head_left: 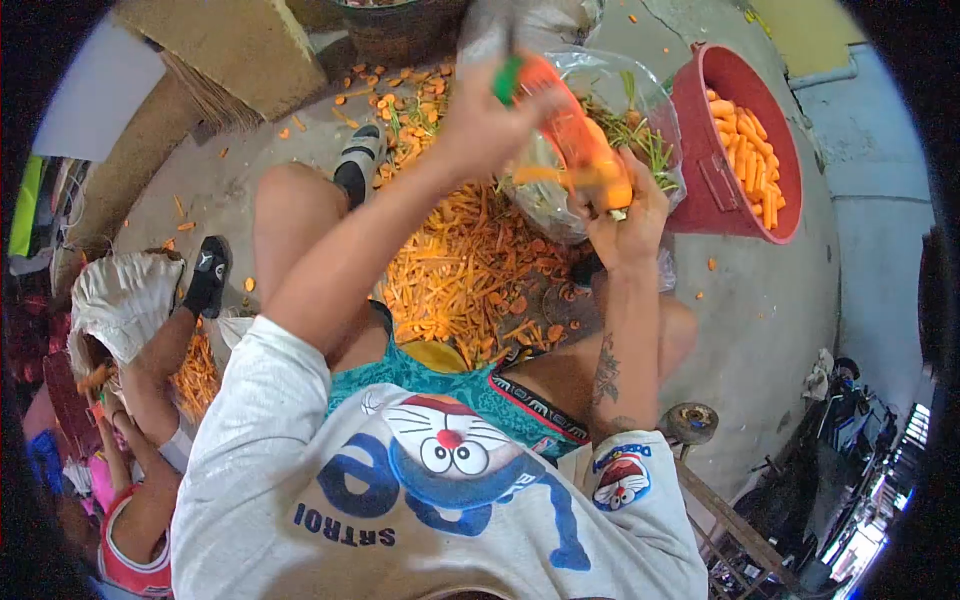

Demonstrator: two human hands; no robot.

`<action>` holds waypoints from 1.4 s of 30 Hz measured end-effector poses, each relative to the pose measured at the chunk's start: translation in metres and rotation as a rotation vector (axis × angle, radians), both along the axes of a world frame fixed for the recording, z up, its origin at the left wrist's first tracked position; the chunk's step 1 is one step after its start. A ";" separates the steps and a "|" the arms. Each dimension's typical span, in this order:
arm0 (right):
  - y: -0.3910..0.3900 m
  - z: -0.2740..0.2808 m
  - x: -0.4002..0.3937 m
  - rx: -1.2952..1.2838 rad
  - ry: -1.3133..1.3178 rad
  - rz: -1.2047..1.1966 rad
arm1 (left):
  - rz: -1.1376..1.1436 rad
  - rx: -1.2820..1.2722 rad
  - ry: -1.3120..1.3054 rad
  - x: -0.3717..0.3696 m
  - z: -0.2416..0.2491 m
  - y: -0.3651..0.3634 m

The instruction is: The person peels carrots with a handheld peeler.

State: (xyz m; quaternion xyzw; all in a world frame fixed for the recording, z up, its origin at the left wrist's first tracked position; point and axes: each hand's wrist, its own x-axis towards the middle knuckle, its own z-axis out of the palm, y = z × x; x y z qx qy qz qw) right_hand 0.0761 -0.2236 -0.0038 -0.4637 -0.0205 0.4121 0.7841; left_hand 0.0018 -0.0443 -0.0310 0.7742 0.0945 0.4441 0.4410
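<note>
My left hand point(488, 125) is closed around a red-orange and green hand tool that looks like a peeler point(548, 90); motion smears its edges. The tool's far end meets a carrot point(606, 178), and a thin orange strip stretches to the left from there. In my right hand point(635, 215) the carrot is gripped, its pale end pointing down toward me. Below both hands, a heap of carrot peelings point(450, 280) covers the floor between my legs. Behind the carrot lies a clear plastic bag point(590, 65) with green stalks in it.
A red tub point(688, 150) at the right holds peeled carrots point(745, 150). At the left sits another person point(140, 450), hands near a carrot, beside a white sack point(125, 300). A dark container point(400, 30) stands at the top. A metal frame point(735, 530) is at lower right.
</note>
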 end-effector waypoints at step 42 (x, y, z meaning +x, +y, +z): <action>-0.011 -0.009 0.013 0.045 -0.077 0.034 | -0.011 -0.358 -0.113 0.000 0.013 0.016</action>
